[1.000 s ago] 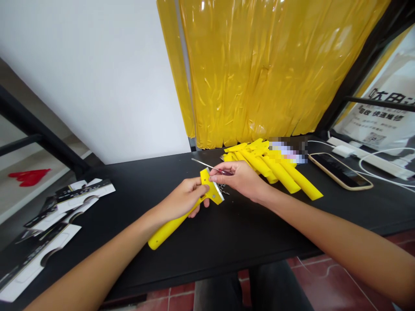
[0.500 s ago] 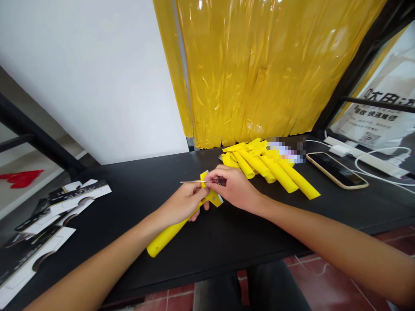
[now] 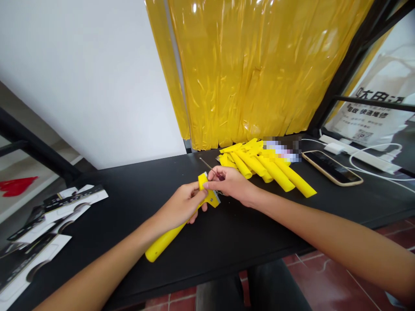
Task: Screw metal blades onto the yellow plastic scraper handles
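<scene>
A yellow scraper (image 3: 166, 242) with a wide head and a thin metal edge slants across the middle of the black table. My left hand (image 3: 185, 203) is closed around its handle just below the head. My right hand (image 3: 234, 183) grips a small screwdriver (image 3: 207, 165), its thin shaft pointing up and to the left, its dark red handle mostly inside the fingers. The right thumb and fingertips touch the scraper's head. A small screw shows on the head's right part. Behind my right hand lies a pile of more yellow scrapers (image 3: 275, 172).
A phone (image 3: 333, 168) lies at the right, beside a white power strip (image 3: 366, 155) with cables. Printed cards (image 3: 42, 255) are stacked loosely at the left. A yellow plastic curtain (image 3: 259, 73) and a white panel (image 3: 97, 77) stand behind the table (image 3: 233, 250).
The screwdriver's shaft has swung from lying level across the scraper's head to pointing up and left, away from it. The left hand still holds the scraper. The view has shifted slightly.
</scene>
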A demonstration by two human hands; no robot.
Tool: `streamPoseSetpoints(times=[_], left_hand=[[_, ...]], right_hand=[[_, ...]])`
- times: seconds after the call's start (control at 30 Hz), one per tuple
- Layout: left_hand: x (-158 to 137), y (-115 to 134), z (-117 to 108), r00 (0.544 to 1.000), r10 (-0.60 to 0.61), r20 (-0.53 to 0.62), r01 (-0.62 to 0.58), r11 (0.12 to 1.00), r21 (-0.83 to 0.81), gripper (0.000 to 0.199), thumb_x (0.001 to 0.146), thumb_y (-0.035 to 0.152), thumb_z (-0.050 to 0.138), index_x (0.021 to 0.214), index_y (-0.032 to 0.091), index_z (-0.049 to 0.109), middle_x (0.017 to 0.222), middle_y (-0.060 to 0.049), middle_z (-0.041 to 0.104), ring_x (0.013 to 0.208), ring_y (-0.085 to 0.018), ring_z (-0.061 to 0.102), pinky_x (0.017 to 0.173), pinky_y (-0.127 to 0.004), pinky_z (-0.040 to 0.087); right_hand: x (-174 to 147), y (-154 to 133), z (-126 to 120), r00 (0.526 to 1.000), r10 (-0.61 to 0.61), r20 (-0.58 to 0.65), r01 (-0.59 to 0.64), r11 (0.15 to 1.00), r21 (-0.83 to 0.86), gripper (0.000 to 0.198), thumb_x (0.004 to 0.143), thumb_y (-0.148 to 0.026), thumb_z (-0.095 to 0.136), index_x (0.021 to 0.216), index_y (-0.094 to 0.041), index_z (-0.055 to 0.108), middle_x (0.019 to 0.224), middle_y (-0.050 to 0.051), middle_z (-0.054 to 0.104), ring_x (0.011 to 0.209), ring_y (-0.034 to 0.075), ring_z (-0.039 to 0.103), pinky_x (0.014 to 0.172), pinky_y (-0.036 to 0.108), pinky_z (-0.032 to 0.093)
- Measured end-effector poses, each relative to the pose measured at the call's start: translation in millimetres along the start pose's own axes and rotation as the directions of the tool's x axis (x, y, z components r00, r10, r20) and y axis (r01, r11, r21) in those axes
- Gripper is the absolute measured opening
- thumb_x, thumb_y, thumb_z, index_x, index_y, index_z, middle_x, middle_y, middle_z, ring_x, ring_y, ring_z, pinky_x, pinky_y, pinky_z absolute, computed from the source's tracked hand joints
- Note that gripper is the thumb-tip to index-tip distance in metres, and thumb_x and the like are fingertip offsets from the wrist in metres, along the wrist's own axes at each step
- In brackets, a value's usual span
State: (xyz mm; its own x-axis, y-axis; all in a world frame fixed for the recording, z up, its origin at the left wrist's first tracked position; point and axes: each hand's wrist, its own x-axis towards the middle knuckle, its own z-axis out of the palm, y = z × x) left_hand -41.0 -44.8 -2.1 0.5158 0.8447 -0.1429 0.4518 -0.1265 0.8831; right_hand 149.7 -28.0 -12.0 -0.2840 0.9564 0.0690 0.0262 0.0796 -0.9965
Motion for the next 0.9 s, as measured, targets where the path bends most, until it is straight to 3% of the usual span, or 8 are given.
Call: streamPoseSetpoints(times=[0.17, 0.3, 0.4, 0.5, 0.6, 0.67, 0.77, 0.9], left_hand=[[-1, 0, 0, 1.000, 0.016, 0.009, -0.016, 1.000, 0.026, 0.030, 0.100, 0.039, 0.042, 0.112, 0.018, 0.059, 0.076, 0.000, 0.064, 0.040, -0.008, 0.052, 0.038, -0.020, 0.039], [-2, 0, -5, 0.997, 0.021, 0.069, -0.025, 0.998, 0.061, 0.023, 0.093, 0.024, 0.044, 0.111, 0.018, 0.059, 0.076, 0.001, 0.064, 0.041, -0.008, 0.052, 0.039, -0.020, 0.038], [-2, 1, -12, 0.994, 0.046, 0.104, -0.061, 0.989, 0.138, 0.022, 0.090, 0.024, 0.050, 0.108, 0.018, 0.060, 0.081, -0.001, 0.066, 0.045, -0.008, 0.052, 0.042, -0.020, 0.040], [-3, 2, -19, 0.990, 0.137, 0.019, -0.137, 0.951, 0.276, 0.036, 0.087, 0.026, 0.054, 0.123, 0.020, 0.056, 0.090, -0.003, 0.068, 0.055, -0.011, 0.058, 0.051, -0.023, 0.045], [-2, 1, -21, 0.964, 0.256, -0.073, -0.186, 0.843, 0.505, 0.061, 0.084, 0.020, 0.056, 0.143, 0.024, 0.043, 0.107, -0.006, 0.067, 0.065, -0.013, 0.061, 0.063, -0.026, 0.048], [-1, -2, -20, 0.941, 0.330, -0.072, -0.214, 0.747, 0.630, 0.069, 0.083, 0.017, 0.055, 0.149, 0.025, 0.037, 0.119, -0.010, 0.065, 0.077, -0.017, 0.065, 0.072, -0.030, 0.050], [1, -8, -17, 0.909, 0.413, -0.060, -0.235, 0.627, 0.743, 0.069, 0.086, 0.019, 0.054, 0.152, 0.025, 0.035, 0.125, -0.012, 0.063, 0.096, -0.024, 0.067, 0.082, -0.035, 0.052], [2, -11, -16, 0.902, 0.430, -0.033, -0.202, 0.488, 0.849, 0.067, 0.092, 0.024, 0.054, 0.156, 0.031, 0.033, 0.121, -0.009, 0.065, 0.089, -0.024, 0.068, 0.078, -0.033, 0.053]], right_hand=[[-1, -1, -3, 0.990, 0.113, 0.085, -0.120, 0.989, 0.081, 0.043, 0.065, -0.035, 0.086, 0.096, -0.021, 0.061, 0.067, -0.009, 0.045, 0.050, 0.005, 0.031, 0.041, 0.021, 0.020], [-1, -1, -4, 0.985, 0.140, 0.105, -0.142, 0.990, 0.006, 0.035, 0.067, -0.041, 0.085, 0.081, -0.019, 0.061, 0.060, -0.009, 0.042, 0.048, 0.005, 0.027, 0.041, 0.022, 0.017], [1, -1, -5, 0.983, 0.154, 0.100, -0.156, 0.988, 0.017, 0.038, 0.065, -0.041, 0.087, 0.075, -0.019, 0.057, 0.056, -0.010, 0.040, 0.046, 0.004, 0.025, 0.041, 0.023, 0.015], [4, 0, -8, 0.981, 0.179, 0.079, -0.184, 0.981, 0.058, 0.041, 0.062, -0.040, 0.089, 0.070, -0.020, 0.054, 0.051, -0.011, 0.037, 0.045, 0.005, 0.023, 0.040, 0.023, 0.015], [7, -1, -14, 0.977, 0.194, 0.087, -0.204, 0.970, 0.130, 0.044, 0.062, -0.038, 0.089, 0.066, -0.021, 0.049, 0.047, -0.012, 0.030, 0.044, 0.005, 0.018, 0.040, 0.023, 0.013], [8, -2, -17, 0.974, 0.211, 0.078, -0.221, 0.963, 0.156, 0.044, 0.063, -0.038, 0.089, 0.065, -0.021, 0.048, 0.047, -0.013, 0.027, 0.045, 0.005, 0.015, 0.041, 0.023, 0.011], [9, -2, -21, 0.973, 0.227, 0.051, -0.232, 0.959, 0.163, 0.044, 0.064, -0.039, 0.088, 0.064, -0.021, 0.049, 0.049, -0.012, 0.027, 0.046, 0.005, 0.015, 0.041, 0.024, 0.009], [9, 0, -21, 0.973, 0.224, 0.058, -0.231, 0.955, 0.185, 0.045, 0.064, -0.040, 0.088, 0.066, -0.021, 0.047, 0.052, -0.012, 0.027, 0.047, 0.005, 0.014, 0.042, 0.025, 0.008]])
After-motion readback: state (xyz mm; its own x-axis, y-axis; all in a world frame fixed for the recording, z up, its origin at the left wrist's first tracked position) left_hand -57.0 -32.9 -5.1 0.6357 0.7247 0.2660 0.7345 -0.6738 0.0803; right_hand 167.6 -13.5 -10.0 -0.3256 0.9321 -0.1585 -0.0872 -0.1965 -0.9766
